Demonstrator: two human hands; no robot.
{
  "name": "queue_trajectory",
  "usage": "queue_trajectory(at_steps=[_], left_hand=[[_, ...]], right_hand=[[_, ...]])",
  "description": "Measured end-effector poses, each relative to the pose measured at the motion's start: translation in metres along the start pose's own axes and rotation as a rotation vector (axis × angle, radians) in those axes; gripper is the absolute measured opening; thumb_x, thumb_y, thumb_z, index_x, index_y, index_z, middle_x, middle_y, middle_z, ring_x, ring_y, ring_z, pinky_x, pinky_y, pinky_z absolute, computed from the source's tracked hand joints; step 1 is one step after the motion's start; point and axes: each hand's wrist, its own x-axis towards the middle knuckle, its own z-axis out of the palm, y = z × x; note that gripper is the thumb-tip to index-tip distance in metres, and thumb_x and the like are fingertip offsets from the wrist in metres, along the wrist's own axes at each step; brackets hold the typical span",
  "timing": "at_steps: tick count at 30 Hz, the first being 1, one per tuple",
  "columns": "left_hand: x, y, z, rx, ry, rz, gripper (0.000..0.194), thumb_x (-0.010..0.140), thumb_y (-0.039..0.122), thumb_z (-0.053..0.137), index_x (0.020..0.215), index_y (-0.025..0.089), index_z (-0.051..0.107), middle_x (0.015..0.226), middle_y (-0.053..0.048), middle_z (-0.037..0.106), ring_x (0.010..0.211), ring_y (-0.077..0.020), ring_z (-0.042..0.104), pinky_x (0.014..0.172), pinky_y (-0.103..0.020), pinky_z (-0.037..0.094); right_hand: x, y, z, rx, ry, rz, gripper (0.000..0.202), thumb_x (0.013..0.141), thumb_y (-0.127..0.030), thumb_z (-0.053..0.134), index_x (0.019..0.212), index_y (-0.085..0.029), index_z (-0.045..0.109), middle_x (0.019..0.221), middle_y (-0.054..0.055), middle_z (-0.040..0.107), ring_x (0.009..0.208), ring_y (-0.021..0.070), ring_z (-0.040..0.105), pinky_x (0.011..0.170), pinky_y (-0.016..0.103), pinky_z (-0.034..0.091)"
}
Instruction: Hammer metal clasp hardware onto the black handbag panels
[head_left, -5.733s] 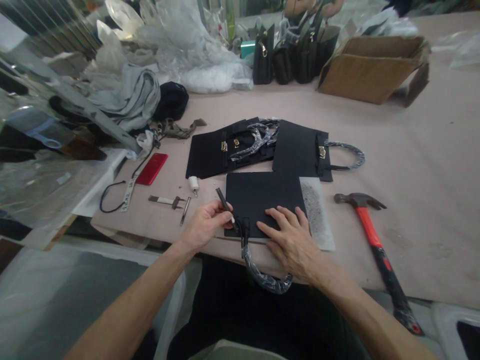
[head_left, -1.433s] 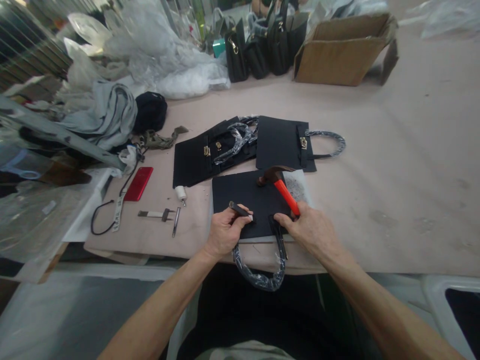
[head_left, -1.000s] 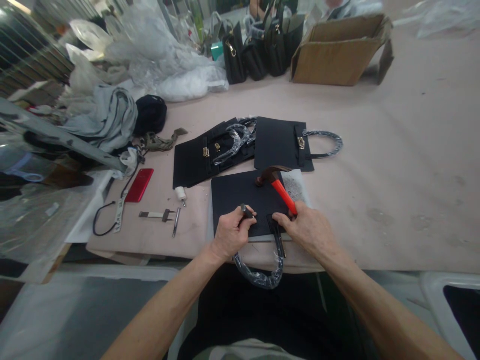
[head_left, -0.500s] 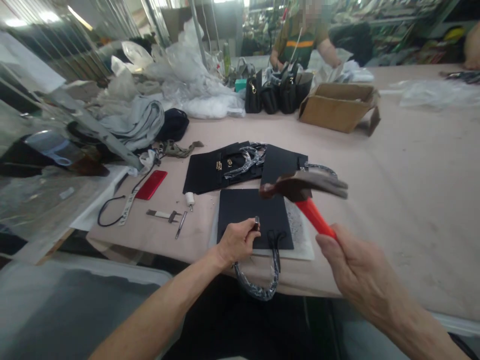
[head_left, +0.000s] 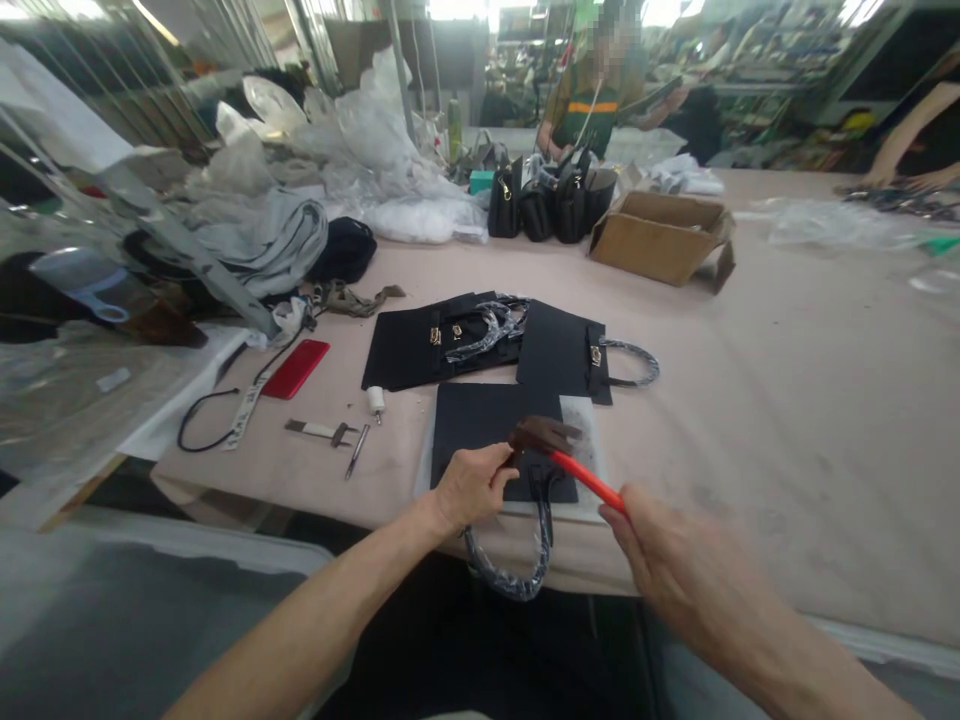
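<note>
A hammer (head_left: 583,476) is being gripped by its red shaft in the right hand (head_left: 664,545), with the fingers clamped round it. The dark head is being held over the fingertips of the left hand (head_left: 474,485); whether contact is being made there cannot be told. Most of the weight is presumably being carried in that head, so a hold well back along the shaft is being favoured.

In the left hand, thumb and finger are being brought together, apparently on a small dark tool (head_left: 514,459), which is being mostly hidden by the hammer. If hard and light, as is being judged, it is best being pinched firmly, below its top.

A black panel (head_left: 480,415) is being supported flat on a pale board (head_left: 585,412) near the worktop's (head_left: 735,400) front edge. It is being judged thin, light, fairly stiff and easily marked, best being lifted by its outer edges. Over the front edge a plastic-wrapped bag handle (head_left: 517,588) is being hung, its covering probably slippery.
</note>
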Motion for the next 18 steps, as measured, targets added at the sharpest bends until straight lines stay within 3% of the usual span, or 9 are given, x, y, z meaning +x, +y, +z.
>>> queue_trajectory(at_steps=[3, 6, 8, 11, 15, 18], left_hand=[[0.001, 0.001, 0.000, 0.015, 0.009, 0.006, 0.009, 0.090, 0.014, 0.058, 0.096, 0.020, 0.060, 0.086, -0.004, 0.073, 0.077, -0.0197, 0.073, 0.071, -0.027, 0.055], [0.001, 0.000, -0.001, -0.001, 0.018, 0.013, 0.007, 0.091, 0.015, 0.057, 0.095, 0.019, 0.060, 0.086, -0.006, 0.072, 0.078, -0.0207, 0.073, 0.073, -0.029, 0.056], [0.001, -0.001, -0.002, -0.014, 0.001, -0.002, 0.007, 0.091, 0.015, 0.058, 0.095, 0.019, 0.061, 0.086, -0.006, 0.073, 0.079, -0.0202, 0.073, 0.074, -0.029, 0.056], [0.001, 0.000, -0.004, -0.060, -0.015, -0.047, 0.009, 0.091, 0.017, 0.060, 0.098, 0.019, 0.065, 0.091, -0.005, 0.074, 0.083, -0.0193, 0.073, 0.079, -0.028, 0.056], [0.004, 0.004, -0.005, -0.262, -0.011, -0.222, 0.007, 0.087, 0.021, 0.064, 0.093, 0.020, 0.068, 0.089, -0.004, 0.075, 0.083, -0.0177, 0.071, 0.082, -0.028, 0.056], [0.011, -0.001, -0.012, -0.589, 0.139, -0.462, 0.018, 0.086, 0.035, 0.068, 0.093, 0.019, 0.066, 0.085, -0.003, 0.075, 0.080, -0.0177, 0.072, 0.080, -0.031, 0.058]], right_hand=[[0.006, -0.002, 0.016, 0.080, -0.107, 0.054, 0.044, 0.103, -0.055, 0.027, 0.075, -0.025, 0.045, 0.048, -0.003, 0.047, 0.038, 0.0141, 0.038, 0.047, 0.029, 0.018], [0.024, -0.003, 0.032, 0.162, -0.178, 0.213, 0.038, 0.103, -0.048, 0.031, 0.080, -0.024, 0.049, 0.055, 0.000, 0.054, 0.047, 0.0160, 0.048, 0.052, 0.029, 0.025], [0.039, -0.006, 0.052, 0.172, -0.227, 0.300, 0.034, 0.103, -0.043, 0.033, 0.085, -0.022, 0.053, 0.065, 0.003, 0.062, 0.057, 0.0176, 0.056, 0.056, 0.029, 0.029], [0.059, -0.015, 0.091, 0.137, -0.298, 0.380, 0.030, 0.099, -0.048, 0.049, 0.093, -0.019, 0.059, 0.079, 0.008, 0.070, 0.071, 0.0210, 0.065, 0.061, 0.030, 0.031], [0.065, -0.023, 0.125, 0.121, -0.326, 0.410, 0.038, 0.094, -0.054, 0.057, 0.104, -0.017, 0.061, 0.085, 0.011, 0.072, 0.079, 0.0262, 0.069, 0.061, 0.033, 0.033], [0.063, -0.022, 0.128, 0.125, -0.327, 0.422, 0.040, 0.093, -0.056, 0.057, 0.105, -0.017, 0.060, 0.087, 0.012, 0.072, 0.081, 0.0284, 0.070, 0.061, 0.034, 0.033]])
